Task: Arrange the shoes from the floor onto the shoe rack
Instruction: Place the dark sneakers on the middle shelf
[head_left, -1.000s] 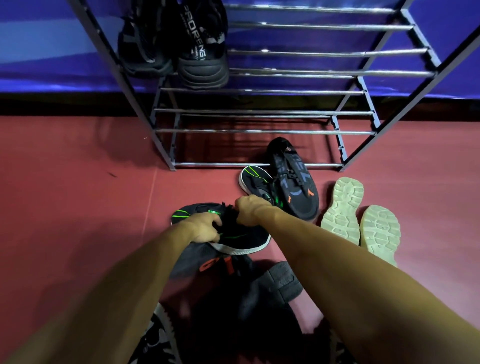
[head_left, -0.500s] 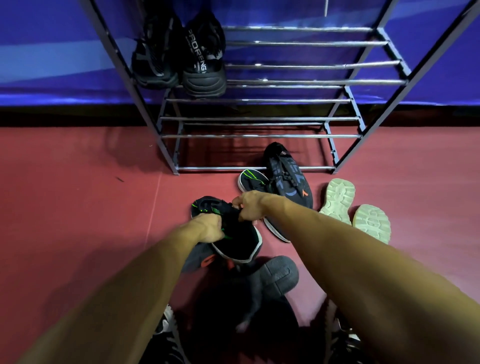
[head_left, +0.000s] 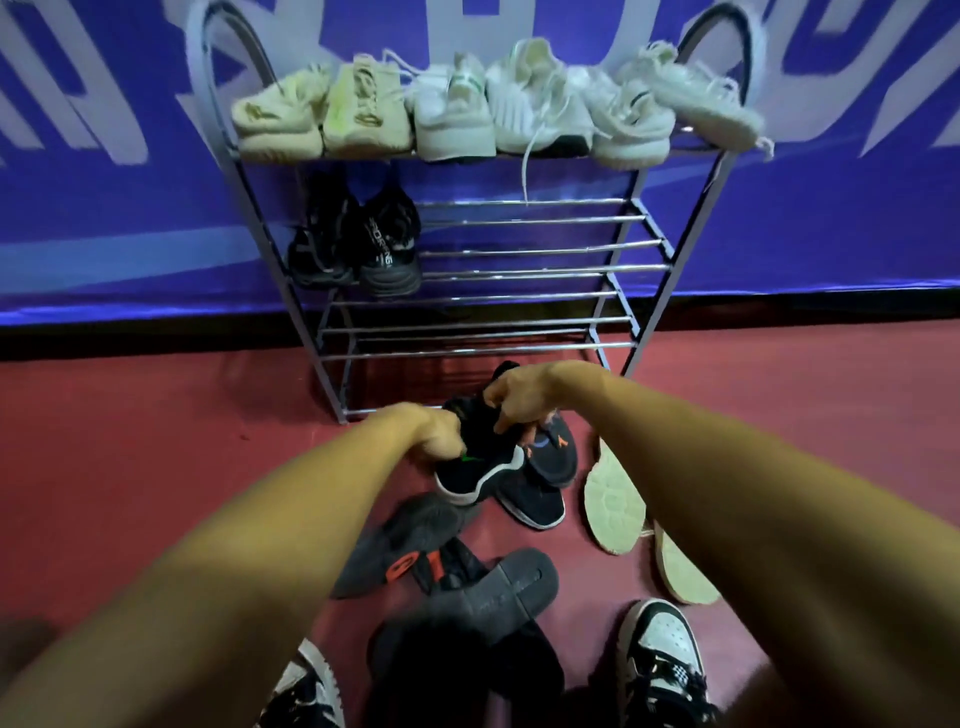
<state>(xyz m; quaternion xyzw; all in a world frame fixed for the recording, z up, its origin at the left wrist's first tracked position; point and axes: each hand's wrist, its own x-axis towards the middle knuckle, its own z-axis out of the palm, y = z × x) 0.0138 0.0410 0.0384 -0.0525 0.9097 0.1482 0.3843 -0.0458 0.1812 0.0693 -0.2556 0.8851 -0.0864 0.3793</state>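
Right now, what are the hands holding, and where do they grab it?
Both hold one black shoe. The left hand grips its left edge, and the right hand pinches its top.

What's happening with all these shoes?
A person is tidying shoes onto the shoe rack. The left hand and right hand both grip one black shoe with green marks, in front of the rack's lowest bars. The top shelf is full of pale shoes, and a black pair sits on the next shelf, at the left. On the red floor lie an orange-marked dark shoe, two cream shoes sole-up and grey shoes.
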